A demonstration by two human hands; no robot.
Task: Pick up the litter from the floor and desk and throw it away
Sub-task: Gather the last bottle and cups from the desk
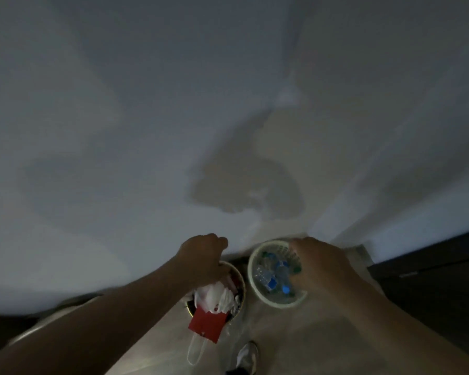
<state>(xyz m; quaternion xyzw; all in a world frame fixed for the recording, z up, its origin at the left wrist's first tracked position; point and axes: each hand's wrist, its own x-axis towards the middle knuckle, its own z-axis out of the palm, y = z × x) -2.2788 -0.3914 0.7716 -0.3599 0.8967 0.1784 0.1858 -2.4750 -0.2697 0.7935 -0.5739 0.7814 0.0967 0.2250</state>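
Pale basket (251, 269) of bottles (274, 277) sits under the right hand (317, 263), fingers hidden; left of it, the left hand (203, 258) curls into a litter bin (241, 282), hold unclear.

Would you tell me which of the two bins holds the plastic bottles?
The pale basket on the right; the bin beside it holds white litter and a red bag.

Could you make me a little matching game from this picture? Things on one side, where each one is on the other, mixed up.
Things:
1 red paper bag
2 plastic bottles
3 shoe
4 right hand

Places:
A on the floor, by the bottom edge
B over the white basket
C inside the white basket
D sticking out of the round bin

Pairs: 1-D, 2-C, 3-A, 4-B
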